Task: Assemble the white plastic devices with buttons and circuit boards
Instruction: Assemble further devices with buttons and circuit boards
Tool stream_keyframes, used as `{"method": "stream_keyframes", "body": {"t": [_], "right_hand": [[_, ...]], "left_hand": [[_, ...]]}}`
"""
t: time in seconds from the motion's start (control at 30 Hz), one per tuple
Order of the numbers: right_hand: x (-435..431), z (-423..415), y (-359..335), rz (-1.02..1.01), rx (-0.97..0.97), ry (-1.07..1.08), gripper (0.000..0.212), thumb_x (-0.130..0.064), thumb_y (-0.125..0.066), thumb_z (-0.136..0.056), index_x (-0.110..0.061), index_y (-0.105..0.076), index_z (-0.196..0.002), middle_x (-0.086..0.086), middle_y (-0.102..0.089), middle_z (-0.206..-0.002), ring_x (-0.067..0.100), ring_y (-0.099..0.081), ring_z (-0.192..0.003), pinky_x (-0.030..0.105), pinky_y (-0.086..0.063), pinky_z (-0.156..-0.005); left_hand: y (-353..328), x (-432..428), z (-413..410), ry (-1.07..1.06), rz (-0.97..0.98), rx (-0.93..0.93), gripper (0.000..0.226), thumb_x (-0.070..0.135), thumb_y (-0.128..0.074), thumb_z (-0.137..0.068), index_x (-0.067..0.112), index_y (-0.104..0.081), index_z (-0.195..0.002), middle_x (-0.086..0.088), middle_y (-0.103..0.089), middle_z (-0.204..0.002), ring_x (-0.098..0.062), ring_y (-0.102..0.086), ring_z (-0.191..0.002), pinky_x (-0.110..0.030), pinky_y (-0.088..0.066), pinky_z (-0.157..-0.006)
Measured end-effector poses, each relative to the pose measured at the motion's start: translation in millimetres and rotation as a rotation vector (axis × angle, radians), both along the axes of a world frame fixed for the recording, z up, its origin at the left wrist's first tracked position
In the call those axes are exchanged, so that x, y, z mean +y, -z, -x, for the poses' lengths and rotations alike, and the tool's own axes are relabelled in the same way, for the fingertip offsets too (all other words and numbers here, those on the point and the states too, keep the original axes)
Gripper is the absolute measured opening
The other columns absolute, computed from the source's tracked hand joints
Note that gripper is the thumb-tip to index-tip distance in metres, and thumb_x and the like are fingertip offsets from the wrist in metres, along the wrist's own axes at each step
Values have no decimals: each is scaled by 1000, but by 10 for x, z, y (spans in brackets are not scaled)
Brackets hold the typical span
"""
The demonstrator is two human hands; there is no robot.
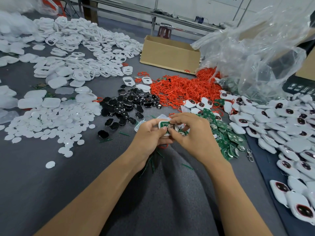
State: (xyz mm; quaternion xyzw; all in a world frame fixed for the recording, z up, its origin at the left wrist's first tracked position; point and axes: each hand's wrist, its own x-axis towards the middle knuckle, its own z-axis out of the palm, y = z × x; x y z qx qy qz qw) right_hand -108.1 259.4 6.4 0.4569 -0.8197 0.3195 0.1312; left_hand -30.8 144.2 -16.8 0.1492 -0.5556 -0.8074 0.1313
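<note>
Two hands, head view: left hand (150, 134) and right hand (193, 133) meet above the grey table (170, 193).
Left fingers: curled round the white shell (160, 127), gripping it.
Right fingers: pinching the shell's right end.
Circuit board (163, 124): green, lying inside the held shell.
Nearby: black buttons (129, 104) to the left, loose boards (226, 133) to the right.

left hand (150, 133), right hand (190, 132) — 2 hands | held device (163, 124) 1 | red rings (184, 89), white shells (81, 53) — uncountable heaps

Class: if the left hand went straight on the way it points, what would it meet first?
The white device that the left hand grips; just beyond it, probably the right hand, though depth is unclear.
</note>
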Motion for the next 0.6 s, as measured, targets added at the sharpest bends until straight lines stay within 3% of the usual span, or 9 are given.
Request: {"method": "stream_keyframes", "body": {"t": [0.1,0.4,0.53,0.6], "right_hand": [[-3,-3,-7,-5,-1,-2,17,-8,-76,-73,-7,-73,-89,5,-72,-102,21,-66,-92,37,-53,-80],[29,-15,30,1,-21,-27,23,-13,-76,-76,-13,-71,-99,-1,-69,-110,14,-63,-97,35,-52,-83],[7,-48,-65,114,-22,-53,24,-12,-74,-80,-14,-71,-104,-6,-66,-113,8,-61,-103,29,-52,-80],[-35,-82,-139,220,-28,-55,21,-8,-73,-81,-14,-71,-100,-6,-67,-109,4,-62,-100,25,-52,-75]], "left_hand": [[2,-9,0,3,-17,10,23,-4,-43,-98,9,-61,-105,-13,-66,-94,-15,-65,-73,-24,-58,-69],[-21,24,2,-37,-54,-27,21,-1,-43,-98,5,-62,-103,-16,-66,-92,-17,-65,-67,-26,-58,-66],[-72,-13,-18,-42,-114,-41,25,-3,-41,-97,7,-63,-90,-10,-68,-79,-15,-66,-59,-28,-57,-63],[-67,-10,-26,-38,-87,-52,23,-2,-41,-97,5,-62,-93,-8,-68,-75,-16,-66,-56,-33,-55,-63]]}}
